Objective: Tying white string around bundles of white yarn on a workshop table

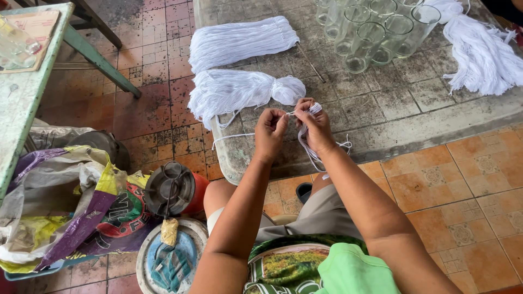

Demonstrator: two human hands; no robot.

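Note:
My left hand [271, 130] pinches a thin white string [233, 136] that trails left over the slab edge. My right hand [315, 126] has white string wound around its fingers, with loose loops [313, 157] hanging below the wrist. Both hands meet just in front of a tied bundle of white thread [234, 92] lying on the stone slab [381, 109]. A second, flatter bundle of white thread [239, 41] lies behind it.
Several clear drinking glasses [370, 30] stand at the back of the slab, with another heap of white thread [482, 51] to their right. On the floor at left lie crumpled plastic bags [65, 207], a round red tin [174, 188] and a green table [22, 92].

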